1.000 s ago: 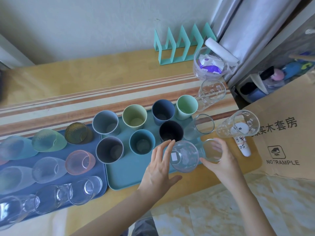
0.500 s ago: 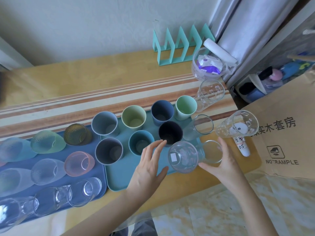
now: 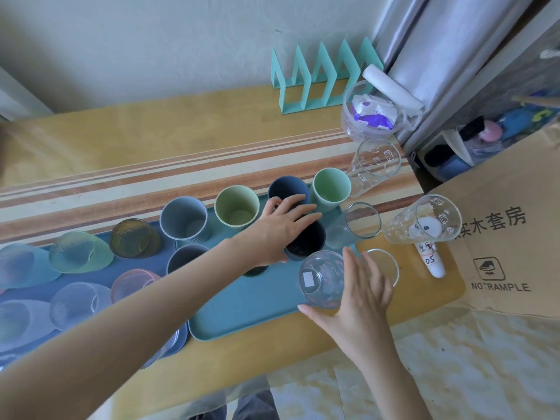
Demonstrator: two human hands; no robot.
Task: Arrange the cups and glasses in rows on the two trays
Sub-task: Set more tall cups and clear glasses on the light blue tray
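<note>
grip first: your right hand [image 3: 360,295] was wrapped round the clear glass [image 3: 322,278], thumb on its near side, fingers on the far side, at the teal tray's [image 3: 242,316] near right corner. your left hand [image 3: 285,230] lay across the black cup [image 3: 304,245], just beyond that glass; whether it clasped the cup you couldn't tell. bare tray floor lay to the glass's left
</note>
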